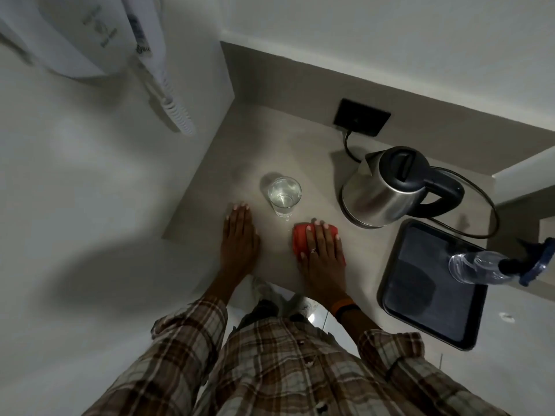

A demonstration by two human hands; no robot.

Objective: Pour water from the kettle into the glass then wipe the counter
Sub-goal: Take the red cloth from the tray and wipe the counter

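We see one glass (284, 195), clear and holding water, standing upright toward the left edge of the counter (288, 139), with a small wet spot at its base. One steel kettle (387, 187) with a black lid and handle sits well to its right on its base, near the back wall, its cord running to a black socket plate (362, 117). One red cloth (300, 237) lies flat near the front edge, just in front of the glass. Our right hand (322, 250) rests on it palm down, fingers spread flat, covering most of it so its full shape is hidden. Our left hand (238, 235) lies open and flat on the bare counter by the left edge, holding nothing. One dark tray (432, 283) fills the front right corner; a clear plastic bottle (477, 265) lies across its far side, its cap end blurred.
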